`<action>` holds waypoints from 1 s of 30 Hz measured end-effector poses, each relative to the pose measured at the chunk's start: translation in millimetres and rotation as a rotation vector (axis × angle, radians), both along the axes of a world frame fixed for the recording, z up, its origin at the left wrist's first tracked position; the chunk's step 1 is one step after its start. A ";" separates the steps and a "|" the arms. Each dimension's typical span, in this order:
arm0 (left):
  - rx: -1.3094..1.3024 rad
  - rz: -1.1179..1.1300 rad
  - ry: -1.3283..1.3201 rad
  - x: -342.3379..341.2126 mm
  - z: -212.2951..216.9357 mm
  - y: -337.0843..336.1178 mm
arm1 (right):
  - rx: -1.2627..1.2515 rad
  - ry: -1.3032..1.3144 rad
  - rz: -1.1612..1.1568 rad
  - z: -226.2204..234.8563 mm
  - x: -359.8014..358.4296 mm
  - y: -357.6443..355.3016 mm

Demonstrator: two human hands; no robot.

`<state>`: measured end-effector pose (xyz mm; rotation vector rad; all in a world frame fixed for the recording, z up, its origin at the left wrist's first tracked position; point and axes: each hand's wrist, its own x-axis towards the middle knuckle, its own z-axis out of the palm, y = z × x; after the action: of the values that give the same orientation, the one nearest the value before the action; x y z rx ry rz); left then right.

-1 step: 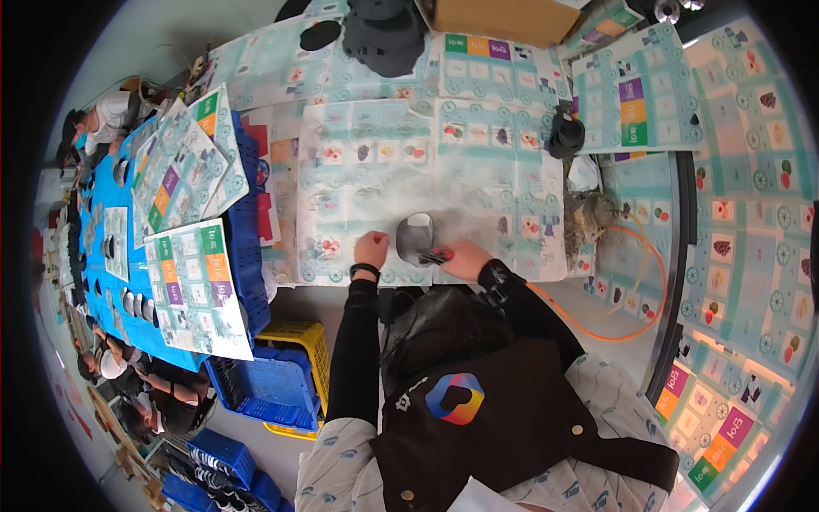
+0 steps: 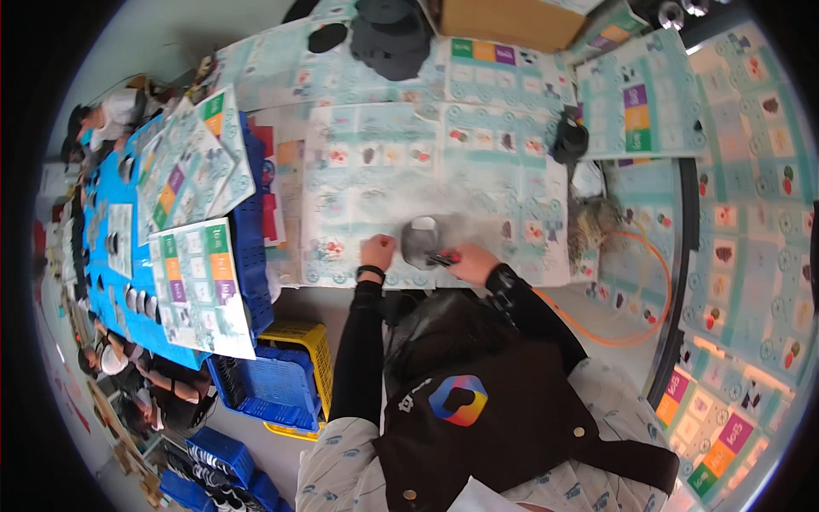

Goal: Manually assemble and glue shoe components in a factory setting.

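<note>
Both forearms in black sleeves reach from the near edge up onto the paper-covered table. The left hand, with a dark band at its wrist, rests knuckles-up on the printed sheets, just left of a small grey rounded object. The right hand comes in from the right, its wrist bent toward that same grey object.

Around them: to the left stands a stack of blue crates topped with colourful printed sheets, and nearer lies a blue crate resting on a yellow crate. At the far edge sit a dark grey hat-shaped pile and a brown cardboard box. A small black object lies on the table to the right, beyond it a straw-coloured tangle, and an orange cable loops off the right side. Other people sit along a blue table on the far left.

The left hand's fingers are curled in loosely, pressing on the paper and holding nothing that shows. The right hand's fingers are closed around a small red and black tool, whose tip touches the near right side of the grey object, which sits on the table between the two hands.
</note>
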<state>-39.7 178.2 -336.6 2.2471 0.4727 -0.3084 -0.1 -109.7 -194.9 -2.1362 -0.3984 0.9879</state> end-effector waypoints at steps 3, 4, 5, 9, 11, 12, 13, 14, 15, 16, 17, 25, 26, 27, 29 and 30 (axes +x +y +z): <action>0.156 -0.116 0.025 -5.8 -25.8 -29.4 | -0.035 0.084 -0.065 13.5 -1.0 -37.6; 0.245 -0.172 0.015 16.7 -16.0 -60.3 | 0.118 0.096 -0.277 -18.6 -6.2 -72.9; 0.297 -0.124 0.010 7.6 -14.2 -54.0 | 0.277 0.150 -0.333 -8.7 -7.7 -71.0; 0.218 -0.075 0.138 24.0 56.3 -90.6 | 0.262 0.248 -0.591 24.2 -10.3 -97.5; 0.208 -0.064 0.149 21.1 70.7 -89.4 | 0.276 0.235 -0.613 35.9 -10.7 -92.9; 0.206 -0.048 0.155 19.9 76.8 -88.4 | 0.271 0.211 -0.627 42.9 -10.8 -92.0; 0.211 -0.044 0.141 20.8 82.2 -85.1 | 0.280 0.200 -0.622 45.8 -10.6 -92.6; 0.174 -0.067 0.180 21.6 86.2 -83.1 | 0.278 0.206 -0.646 47.6 -12.4 -94.2; 0.134 -0.092 0.218 22.1 87.6 -81.5 | 0.275 0.211 -0.670 51.8 -14.3 -93.6; 0.131 -0.094 0.206 20.9 88.0 -82.5 | 0.275 0.198 -0.672 56.5 -17.5 -92.2; 0.141 -0.056 0.205 20.0 88.7 -83.3 | 0.294 0.178 -0.713 63.0 -21.4 -87.6; 0.183 -0.212 0.212 33.7 82.6 -91.8 | 0.334 0.106 -0.888 72.9 -62.7 -82.0; 0.174 -0.238 0.207 38.2 82.1 -94.4 | 0.360 0.073 -0.919 72.2 -67.7 -87.8; 0.214 -0.194 0.163 43.2 78.5 -92.9 | 0.276 0.109 -0.943 88.4 -67.0 -83.2; 0.264 -0.143 0.115 45.5 61.6 -82.4 | 0.519 -0.064 -0.935 57.6 -68.7 -80.7; 0.284 -0.121 0.133 33.0 46.1 -61.8 | 0.295 0.025 -0.838 84.6 -63.3 -66.8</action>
<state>-6.7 116.4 -290.5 2.5488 0.4751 -0.4812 -63.4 -176.5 -110.4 -1.7476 0.3391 0.4295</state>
